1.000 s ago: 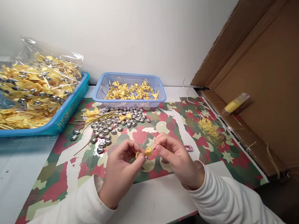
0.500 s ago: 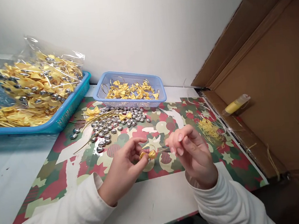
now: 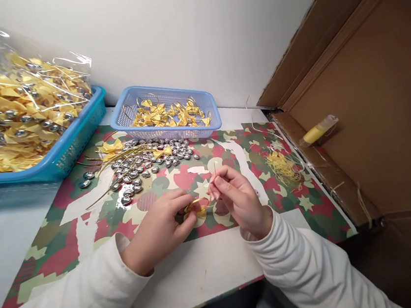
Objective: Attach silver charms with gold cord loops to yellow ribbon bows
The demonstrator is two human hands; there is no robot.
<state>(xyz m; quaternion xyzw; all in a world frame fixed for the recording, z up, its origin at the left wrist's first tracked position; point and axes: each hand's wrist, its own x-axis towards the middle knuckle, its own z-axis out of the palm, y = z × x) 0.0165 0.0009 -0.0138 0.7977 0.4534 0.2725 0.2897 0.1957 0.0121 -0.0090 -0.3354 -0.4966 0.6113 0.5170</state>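
Note:
My left hand [image 3: 161, 227] pinches a small yellow ribbon bow [image 3: 195, 209] low over the patterned mat [image 3: 87, 222]. My right hand [image 3: 237, 197] sits just right of the bow, fingertips pinched on a thin gold thread that rises from it. Beyond my hands lies a pile of silver beads [image 3: 143, 163] with gold strands and a loose yellow bow [image 3: 111, 147]. A small blue basket [image 3: 165, 129] behind the pile holds several yellow bows.
A large blue tray [image 3: 71, 144] at the left carries a clear bag of finished bows. Yellow thread scraps [image 3: 283, 165] lie on the mat at the right. A cardboard wall [image 3: 379, 119] with a yellow tube [image 3: 317, 131] closes the right side.
My right hand has come back in toward the bow after pulling away to the right and now pinches the thread upward. Both hands dropped closer to the mat; the view shifted right.

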